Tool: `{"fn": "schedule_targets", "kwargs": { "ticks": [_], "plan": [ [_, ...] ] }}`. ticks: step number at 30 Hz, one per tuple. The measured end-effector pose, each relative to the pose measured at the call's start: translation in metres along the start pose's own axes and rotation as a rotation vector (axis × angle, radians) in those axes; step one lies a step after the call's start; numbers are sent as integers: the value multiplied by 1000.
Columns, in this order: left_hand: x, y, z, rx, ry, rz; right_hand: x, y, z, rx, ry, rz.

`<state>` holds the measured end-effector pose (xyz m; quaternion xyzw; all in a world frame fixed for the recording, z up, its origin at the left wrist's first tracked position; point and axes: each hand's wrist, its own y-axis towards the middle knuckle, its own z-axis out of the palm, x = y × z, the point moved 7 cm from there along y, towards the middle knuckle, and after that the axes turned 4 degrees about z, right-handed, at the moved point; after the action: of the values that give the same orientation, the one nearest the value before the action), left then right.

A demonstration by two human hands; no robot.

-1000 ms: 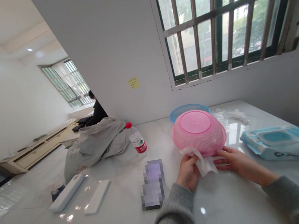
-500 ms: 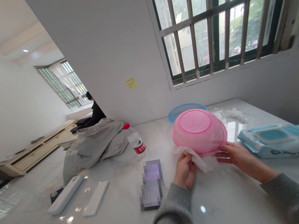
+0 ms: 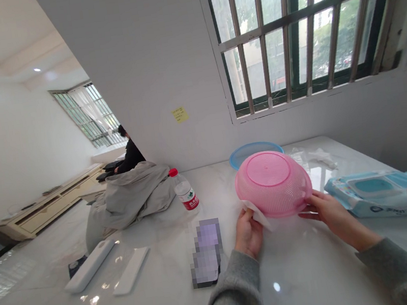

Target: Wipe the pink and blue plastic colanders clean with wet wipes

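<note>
A pink mesh colander is tilted in front of me with its round base turned up and toward me. My right hand grips its lower right rim, thumb on the outer side and fingers beneath. At the lower left rim, my left hand is closed on a white wipe, which lies against the colander's edge. Part of the wipe is hidden behind the colander and fingers. Behind the colander, a blue basket rests near the wall, partly covered from view.
A pack of wet wipes lies at the right, with crumpled clear plastic behind it. Left of my hands are a blurred phone, a red-capped bottle, grey cloth and white bars. A person sits in the far room.
The colander has dropped slightly and tipped a little more toward me. The wipe has drawn in toward the left rim, so less of it hangs below the colander.
</note>
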<state>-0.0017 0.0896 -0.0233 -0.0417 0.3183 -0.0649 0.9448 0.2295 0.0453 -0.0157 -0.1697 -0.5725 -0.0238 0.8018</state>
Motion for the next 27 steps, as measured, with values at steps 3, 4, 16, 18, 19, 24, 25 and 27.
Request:
{"fn": "schedule_targets", "kwargs": {
  "ticks": [3, 4, 16, 18, 19, 24, 25, 27],
  "plan": [
    [0, -1, 1, -7, 5, -2, 6, -1, -7, -65, -13, -89],
    [0, -1, 1, -16, 6, -2, 9, -2, -8, -83, -19, -124],
    [-2, -2, -3, -50, 49, 22, 25, -8, -15, -153, 16, -251],
    [-2, -1, -5, -66, 27, 26, 23, -6, -12, -116, 12, -224],
    [-2, -1, -5, -72, 14, 25, 21, -4, -11, -94, 11, -207],
    [-2, -1, -5, -86, 1, 27, 14, 0, -7, -28, 20, -143],
    [-3, 0, -5, -89, 5, 32, 14, 0, -7, -29, 22, -138],
    [-3, 0, -5, -92, 12, 39, 15, -1, -7, -24, 20, -143]
  ]
}}
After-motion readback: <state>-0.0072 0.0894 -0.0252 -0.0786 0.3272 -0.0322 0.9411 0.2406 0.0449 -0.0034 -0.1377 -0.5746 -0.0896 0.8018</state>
